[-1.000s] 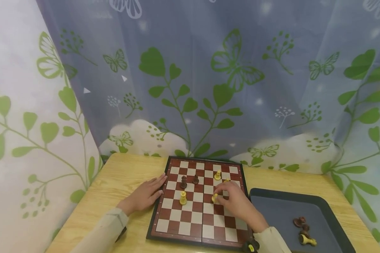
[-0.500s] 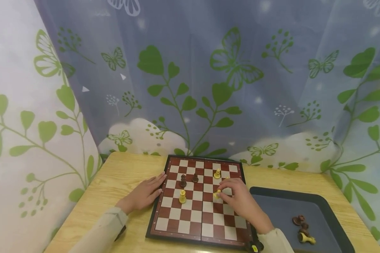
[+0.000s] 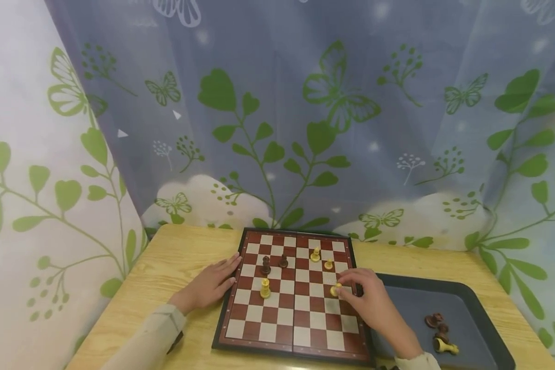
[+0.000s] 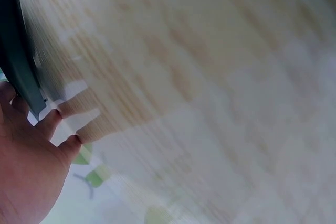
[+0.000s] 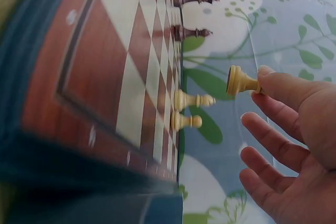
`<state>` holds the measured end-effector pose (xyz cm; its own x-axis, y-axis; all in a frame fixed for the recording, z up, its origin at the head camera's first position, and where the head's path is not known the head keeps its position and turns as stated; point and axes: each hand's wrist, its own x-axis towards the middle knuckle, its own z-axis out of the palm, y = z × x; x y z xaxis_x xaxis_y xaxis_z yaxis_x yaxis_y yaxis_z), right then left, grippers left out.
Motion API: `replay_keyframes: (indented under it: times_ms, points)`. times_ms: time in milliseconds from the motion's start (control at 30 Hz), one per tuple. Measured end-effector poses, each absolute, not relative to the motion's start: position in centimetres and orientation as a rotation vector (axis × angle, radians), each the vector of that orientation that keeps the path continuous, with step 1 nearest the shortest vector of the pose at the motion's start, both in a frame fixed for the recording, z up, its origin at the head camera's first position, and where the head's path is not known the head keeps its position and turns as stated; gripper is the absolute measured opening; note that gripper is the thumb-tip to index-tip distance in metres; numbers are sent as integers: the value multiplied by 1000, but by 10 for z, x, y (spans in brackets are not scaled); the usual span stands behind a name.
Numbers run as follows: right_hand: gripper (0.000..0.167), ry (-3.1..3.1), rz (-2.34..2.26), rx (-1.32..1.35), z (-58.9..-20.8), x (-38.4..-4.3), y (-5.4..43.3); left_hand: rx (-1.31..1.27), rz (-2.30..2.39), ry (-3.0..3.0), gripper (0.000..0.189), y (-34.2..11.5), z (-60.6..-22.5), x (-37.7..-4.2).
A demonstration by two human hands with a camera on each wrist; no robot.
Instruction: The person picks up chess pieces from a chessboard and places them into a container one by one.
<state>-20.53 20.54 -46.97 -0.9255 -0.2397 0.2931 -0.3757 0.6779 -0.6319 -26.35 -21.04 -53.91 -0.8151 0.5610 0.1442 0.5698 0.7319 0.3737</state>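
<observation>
My right hand pinches a yellow chess piece between thumb and index finger; its top is hidden. In the right wrist view the piece is off the chessboard, its other fingers spread loosely. My left hand lies flat on the table, fingertips at the board's left edge. On the board stand a dark brown chess piece, a smaller dark brown piece, a yellow piece with a crown-like top, another yellow piece and a yellow pawn.
A dark tray sits right of the board. In it lie dark brown pieces and a toppled yellow piece. A patterned curtain hangs behind the wooden table.
My right hand has lifted the yellow chess piece off the board and carried it right, towards the tray. The yellow pawn behind it now shows fully. My left hand has stayed put.
</observation>
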Motion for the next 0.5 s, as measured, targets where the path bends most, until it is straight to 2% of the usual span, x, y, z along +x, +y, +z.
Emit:
replay_keyframes:
  times_ms: [500]
  points:
    - [10, -2655, 981, 319, -473, -182, 256, -976, -703, -2817, 54, -209, -537, -263]
